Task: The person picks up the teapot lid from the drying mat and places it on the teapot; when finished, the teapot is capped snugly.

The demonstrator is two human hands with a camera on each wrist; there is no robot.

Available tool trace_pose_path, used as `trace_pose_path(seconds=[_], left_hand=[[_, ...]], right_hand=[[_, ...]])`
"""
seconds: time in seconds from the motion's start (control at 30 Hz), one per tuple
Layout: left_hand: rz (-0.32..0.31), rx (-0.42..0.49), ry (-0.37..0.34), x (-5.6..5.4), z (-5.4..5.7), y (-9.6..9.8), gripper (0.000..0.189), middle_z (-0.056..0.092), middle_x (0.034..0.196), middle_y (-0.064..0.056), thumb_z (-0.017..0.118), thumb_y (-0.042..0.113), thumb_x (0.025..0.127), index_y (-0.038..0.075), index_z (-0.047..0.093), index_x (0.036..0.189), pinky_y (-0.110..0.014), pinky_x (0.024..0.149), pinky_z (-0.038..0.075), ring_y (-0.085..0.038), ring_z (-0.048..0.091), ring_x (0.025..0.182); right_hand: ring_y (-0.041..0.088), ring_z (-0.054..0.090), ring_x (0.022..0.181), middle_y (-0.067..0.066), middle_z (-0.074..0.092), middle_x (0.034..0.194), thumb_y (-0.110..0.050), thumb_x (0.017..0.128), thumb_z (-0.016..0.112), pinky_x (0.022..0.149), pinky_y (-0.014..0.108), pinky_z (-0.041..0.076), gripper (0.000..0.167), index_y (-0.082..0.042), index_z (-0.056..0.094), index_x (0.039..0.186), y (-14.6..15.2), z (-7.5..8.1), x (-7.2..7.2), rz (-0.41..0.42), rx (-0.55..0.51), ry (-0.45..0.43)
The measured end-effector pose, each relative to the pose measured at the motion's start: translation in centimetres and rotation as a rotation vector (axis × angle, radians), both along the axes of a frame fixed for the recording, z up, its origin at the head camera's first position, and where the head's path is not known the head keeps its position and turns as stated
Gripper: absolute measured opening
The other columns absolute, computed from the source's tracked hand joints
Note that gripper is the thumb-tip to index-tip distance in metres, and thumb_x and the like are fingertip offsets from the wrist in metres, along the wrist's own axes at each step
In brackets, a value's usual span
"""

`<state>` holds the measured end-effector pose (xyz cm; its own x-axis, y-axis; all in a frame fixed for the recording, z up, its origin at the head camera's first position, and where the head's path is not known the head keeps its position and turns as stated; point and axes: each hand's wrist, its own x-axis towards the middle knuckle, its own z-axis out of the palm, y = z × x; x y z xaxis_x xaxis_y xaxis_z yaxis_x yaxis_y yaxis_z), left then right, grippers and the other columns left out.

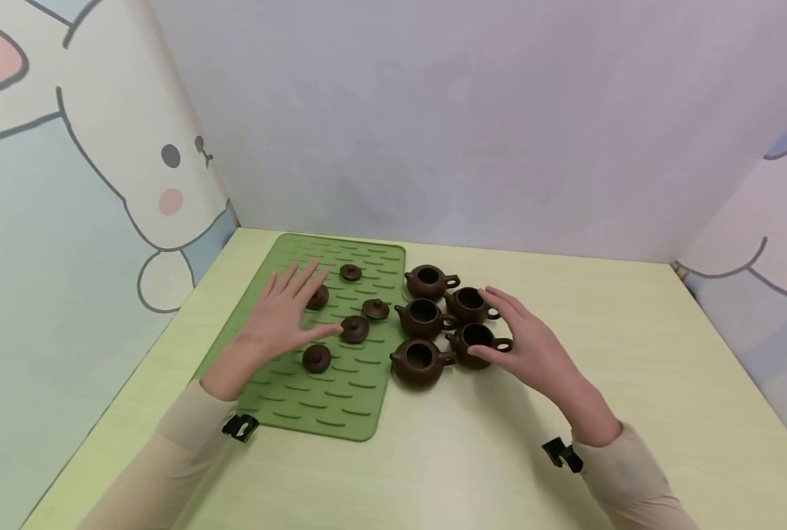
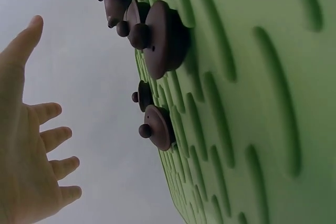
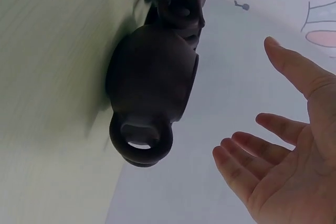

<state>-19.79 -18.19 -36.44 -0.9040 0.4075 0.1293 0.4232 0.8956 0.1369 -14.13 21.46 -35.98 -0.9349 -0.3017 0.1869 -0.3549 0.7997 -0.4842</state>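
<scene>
Over the green ridged mat [image 1: 287, 397], my left hand [image 1: 277, 316] is spread with straight fingers and holds nothing. Several small dark brown teapot lids with round knobs lie on the mat, among them one lid [image 1: 355, 329] beside the thumb tip in the head view and a front lid [image 1: 316, 358]. The hand partly covers another lid [image 1: 318, 297]. Lidless brown teapots stand grouped at the mat's right edge, including a front teapot [image 1: 418, 363]. My right hand [image 1: 535, 350], fingers apart and relaxed, hovers beside the nearest right teapot [image 3: 149, 72], whose handle faces the right wrist camera.
A pale wood-look table [image 1: 486, 456] lies under everything. A plain wall [image 1: 433, 132] rises at the back, and side panels with cartoon rabbits [image 1: 135, 147] flank the table. Black clips [image 1: 241, 427] sit at both sleeve cuffs.
</scene>
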Motion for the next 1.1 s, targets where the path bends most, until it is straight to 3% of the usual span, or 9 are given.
trace_pose_path(seconds=[0.27,0.5,0.7,0.93,1.1], left_hand=[[-0.006,0.022,-0.014,1.0,-0.4,-0.9,0.103,0.016,0.168,-0.010,0.065,0.067,0.083,0.016,0.020,0.160,-0.061,0.124,0.013,-0.040,0.013,0.154],[0.000,0.047,-0.030,1.9,-1.0,-1.5,0.099,0.024,0.166,-0.012,0.070,0.063,0.082,0.014,0.028,0.158,-0.060,0.122,0.023,-0.041,0.019,0.152],[-0.003,0.077,-0.053,2.7,-1.7,-2.0,0.099,0.030,0.163,-0.013,0.074,0.060,0.080,0.013,0.032,0.156,-0.061,0.117,0.032,-0.042,0.028,0.149],[0.012,0.135,-0.100,3.2,-2.2,-2.4,0.096,0.036,0.159,-0.015,0.076,0.056,0.081,0.014,0.034,0.156,-0.064,0.112,0.037,-0.044,0.036,0.143],[0.017,0.181,-0.122,3.5,-2.5,-2.4,0.090,0.042,0.154,-0.019,0.080,0.048,0.080,0.011,0.040,0.152,-0.064,0.111,0.038,-0.045,0.040,0.140]], right_hand=[[0.035,0.046,0.140,0.008,0.038,0.159,-0.037,0.086,0.078,0.107,0.057,0.044,0.081,-0.017,0.038,0.154,-0.8,0.0,0.1,0.031,0.007,0.009],[0.033,0.067,0.114,0.009,0.051,0.149,-0.029,0.085,0.080,0.089,0.045,0.058,0.072,-0.011,0.048,0.147,-1.6,-0.3,0.3,0.051,-0.033,0.026],[0.030,0.070,0.107,0.014,0.061,0.135,-0.017,0.084,0.081,0.088,0.040,0.060,0.066,-0.005,0.052,0.143,-2.0,-0.8,0.4,0.065,-0.096,-0.007],[0.021,0.073,0.089,0.013,0.069,0.110,-0.011,0.082,0.081,0.075,0.028,0.061,0.050,-0.001,0.061,0.127,-2.4,-1.1,0.4,0.049,-0.144,-0.032],[0.020,0.073,0.087,0.012,0.072,0.102,-0.009,0.083,0.080,0.073,0.025,0.060,0.033,-0.001,0.068,0.112,-2.8,-1.4,0.4,0.041,-0.173,-0.077]])
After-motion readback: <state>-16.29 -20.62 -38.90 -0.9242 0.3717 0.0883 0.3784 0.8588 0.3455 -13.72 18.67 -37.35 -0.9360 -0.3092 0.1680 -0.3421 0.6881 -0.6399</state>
